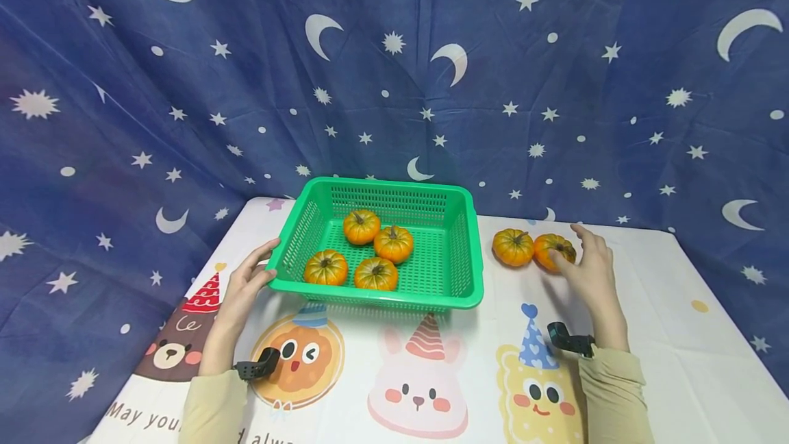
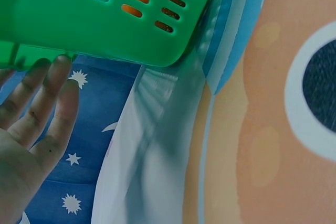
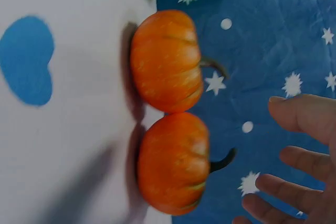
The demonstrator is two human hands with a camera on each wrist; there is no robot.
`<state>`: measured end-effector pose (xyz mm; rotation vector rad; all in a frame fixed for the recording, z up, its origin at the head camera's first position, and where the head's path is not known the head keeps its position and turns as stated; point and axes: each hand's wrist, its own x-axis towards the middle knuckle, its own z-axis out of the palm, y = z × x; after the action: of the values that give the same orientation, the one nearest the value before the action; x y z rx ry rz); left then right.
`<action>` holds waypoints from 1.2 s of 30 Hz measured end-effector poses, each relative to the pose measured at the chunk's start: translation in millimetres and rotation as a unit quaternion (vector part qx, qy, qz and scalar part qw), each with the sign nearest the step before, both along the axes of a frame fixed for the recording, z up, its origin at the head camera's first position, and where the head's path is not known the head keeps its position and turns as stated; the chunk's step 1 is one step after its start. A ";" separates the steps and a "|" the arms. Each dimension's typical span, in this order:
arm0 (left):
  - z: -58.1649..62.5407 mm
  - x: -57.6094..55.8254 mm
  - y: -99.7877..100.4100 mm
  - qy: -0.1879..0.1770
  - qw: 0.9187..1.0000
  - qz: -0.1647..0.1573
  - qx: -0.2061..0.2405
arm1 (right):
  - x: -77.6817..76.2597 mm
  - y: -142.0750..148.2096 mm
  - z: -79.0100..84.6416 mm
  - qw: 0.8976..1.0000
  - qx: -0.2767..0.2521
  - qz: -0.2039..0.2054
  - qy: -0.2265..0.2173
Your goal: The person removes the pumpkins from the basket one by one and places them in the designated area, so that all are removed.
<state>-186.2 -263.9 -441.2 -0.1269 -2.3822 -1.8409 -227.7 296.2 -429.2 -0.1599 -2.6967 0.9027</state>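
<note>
A green plastic basket (image 1: 462, 252) with slotted sides stands on the table, holding several small orange pumpkins (image 1: 377, 274). My left hand (image 1: 243, 286) is at its left end, fingertips touching the rim; in the left wrist view its fingers (image 2: 55, 95) reach fairly straight to the rim's underside. Two more pumpkins sit side by side and touching, right of the basket: a left one (image 1: 513, 247) and a right one (image 1: 548, 247). Over the right one hovers my right hand (image 1: 590, 269), thumb and fingers spread. The right wrist view shows this hand (image 3: 299, 177) apart from both stems, holding nothing.
A white cloth (image 1: 672, 334) printed with cartoon faces covers the table. Behind and to the left hangs a dark blue curtain (image 1: 394, 88) with moons and stars, close behind the basket. Each wrist wears a black camera mount (image 1: 570, 341).
</note>
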 end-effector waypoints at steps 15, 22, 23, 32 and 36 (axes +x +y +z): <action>3.1 2.0 -2.5 0.016 1.000 0.002 0.000 | 3.7 -21.6 23.3 0.998 0.030 0.055 0.019; 0.5 0.9 -1.9 0.015 1.000 0.002 -0.012 | 2.8 -33.2 32.8 0.994 0.052 0.089 0.042; 0.2 1.0 -1.8 0.015 1.000 0.002 -0.013 | 2.8 -35.4 34.4 0.993 0.054 0.092 0.043; 0.3 1.2 -0.3 0.014 1.000 -0.003 -0.009 | 2.3 -53.1 52.6 0.989 0.088 0.108 0.047; 0.7 0.2 0.6 0.011 1.000 -0.002 -0.013 | 1.8 -60.0 61.4 0.989 0.093 0.109 0.043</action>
<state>-186.0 -263.3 -440.5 -0.1541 -2.3940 -1.8000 -225.9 236.2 -367.8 0.2133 -2.7354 0.6909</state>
